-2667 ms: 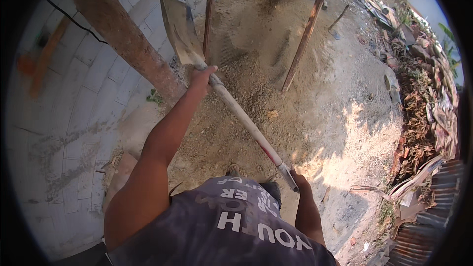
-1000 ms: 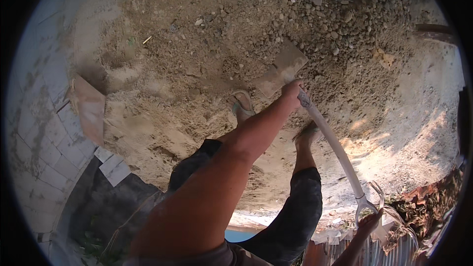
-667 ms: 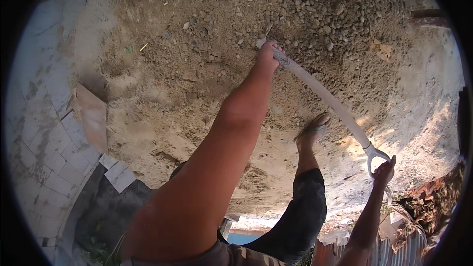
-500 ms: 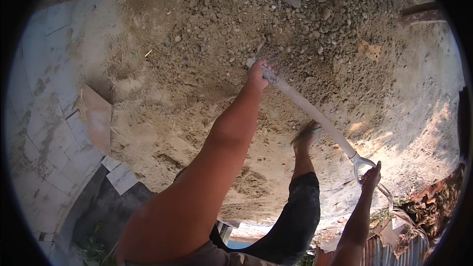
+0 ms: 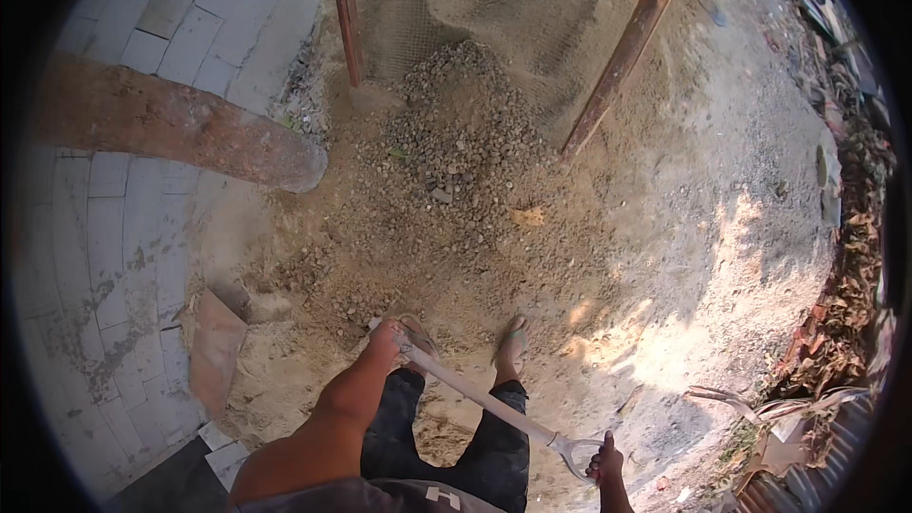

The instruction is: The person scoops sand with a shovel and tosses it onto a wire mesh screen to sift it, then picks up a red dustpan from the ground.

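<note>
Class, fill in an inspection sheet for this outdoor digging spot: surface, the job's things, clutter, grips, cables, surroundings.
Surface: loose sand and dirt, partly sunlit, beside grey paving.
Job's things: shovel shaft runs across the person's legs; blade not visible. Gravel pile lies ahead at the foot of a mesh screen propped on two poles.
Clutter: flat brown slab at the paving edge; debris and dry leaves on the right.
Grips: left hand closed on the shaft; right hand closed on the D-handle.
Cables: nothing seen.
Surroundings: thick rusty-brown post lies across the paving.
</note>
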Tool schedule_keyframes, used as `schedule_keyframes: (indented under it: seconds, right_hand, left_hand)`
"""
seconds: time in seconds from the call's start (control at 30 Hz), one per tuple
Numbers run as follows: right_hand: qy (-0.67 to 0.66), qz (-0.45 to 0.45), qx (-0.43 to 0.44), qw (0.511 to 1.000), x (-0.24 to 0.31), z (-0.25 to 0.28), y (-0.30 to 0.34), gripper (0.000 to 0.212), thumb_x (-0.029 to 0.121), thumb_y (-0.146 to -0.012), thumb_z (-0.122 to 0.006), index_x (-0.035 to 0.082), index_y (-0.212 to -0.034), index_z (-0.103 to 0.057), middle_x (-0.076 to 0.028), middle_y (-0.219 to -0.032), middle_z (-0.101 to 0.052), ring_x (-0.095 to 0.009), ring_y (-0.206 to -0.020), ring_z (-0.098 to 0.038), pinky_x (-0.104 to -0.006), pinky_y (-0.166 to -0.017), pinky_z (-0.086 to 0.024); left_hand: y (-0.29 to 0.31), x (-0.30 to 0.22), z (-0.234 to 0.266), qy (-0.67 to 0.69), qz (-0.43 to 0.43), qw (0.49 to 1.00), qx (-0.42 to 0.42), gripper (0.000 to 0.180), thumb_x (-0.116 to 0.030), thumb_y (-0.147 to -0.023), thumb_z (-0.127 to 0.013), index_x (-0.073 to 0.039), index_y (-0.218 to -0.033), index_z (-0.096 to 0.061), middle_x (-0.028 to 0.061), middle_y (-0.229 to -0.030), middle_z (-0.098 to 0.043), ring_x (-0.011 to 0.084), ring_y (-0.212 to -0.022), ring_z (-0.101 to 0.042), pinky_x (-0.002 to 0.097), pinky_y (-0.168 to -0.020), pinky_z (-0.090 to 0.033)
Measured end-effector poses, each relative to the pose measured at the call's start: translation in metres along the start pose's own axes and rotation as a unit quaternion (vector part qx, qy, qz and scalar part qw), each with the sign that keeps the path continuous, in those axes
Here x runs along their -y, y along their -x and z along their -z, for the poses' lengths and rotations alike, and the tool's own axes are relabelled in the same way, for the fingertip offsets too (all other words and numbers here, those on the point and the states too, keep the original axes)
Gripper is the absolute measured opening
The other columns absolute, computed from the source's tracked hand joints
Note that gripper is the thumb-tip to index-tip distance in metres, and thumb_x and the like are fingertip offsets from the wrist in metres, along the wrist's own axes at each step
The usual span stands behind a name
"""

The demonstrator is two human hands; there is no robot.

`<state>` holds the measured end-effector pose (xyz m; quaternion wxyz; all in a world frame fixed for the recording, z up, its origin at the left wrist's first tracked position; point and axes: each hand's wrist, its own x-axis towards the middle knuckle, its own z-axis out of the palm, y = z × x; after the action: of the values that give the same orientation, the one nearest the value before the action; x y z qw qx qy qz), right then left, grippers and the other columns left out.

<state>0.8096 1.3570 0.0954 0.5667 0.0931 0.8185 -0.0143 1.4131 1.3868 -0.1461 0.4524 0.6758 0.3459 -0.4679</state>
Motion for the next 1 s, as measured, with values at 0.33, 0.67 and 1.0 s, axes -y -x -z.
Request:
schedule_keyframes:
  seconds: [0.33,0.67,1.0]
  right_hand:
    - [-0.084,0.040,0.441,0.893,0.060,-0.151,0.146,0.048,0.055,-0.092,-0.050,0.008,-0.094,-0.060,0.003,-0.056,-0.044,-0.007,-0.042,-0.043,-0.0230,-0.039,-0.038]
    - [0.294,0.279,0.217,0.888,0.098,-0.207,0.114,0.065,0.064,-0.088,-0.048,0.002,-0.091,-0.067,-0.012,-0.079,-0.067,-0.021,-0.062,-0.063,-0.0314,-0.054,-0.050]
    - [0.655,0.255,-0.075,0.708,-0.002,-0.049,0.173,0.088,0.082,-0.069,-0.051,0.004,-0.107,-0.068,-0.017,-0.113,-0.065,-0.029,-0.107,-0.061,-0.0390,-0.090,-0.046]
  left_hand:
    - [0.447,-0.353,-0.359,-0.240,-0.389,0.877,0.146,0.065,-0.028,-0.081,-0.071,0.004,-0.129,-0.042,0.0205,-0.125,-0.044,0.0353,-0.115,-0.047,0.0492,-0.090,-0.041]
    - [0.611,-0.382,-0.238,-0.136,-0.610,0.691,0.363,0.038,-0.022,-0.076,-0.075,-0.001,-0.102,-0.057,0.0061,-0.091,-0.057,0.0190,-0.085,-0.057,0.0338,-0.079,-0.043]
    - [0.292,-0.201,0.170,0.093,-0.041,0.988,0.120,0.028,-0.016,-0.084,-0.064,-0.005,-0.106,-0.052,0.0111,-0.104,-0.052,0.0277,-0.093,-0.056,0.0471,-0.081,-0.048]
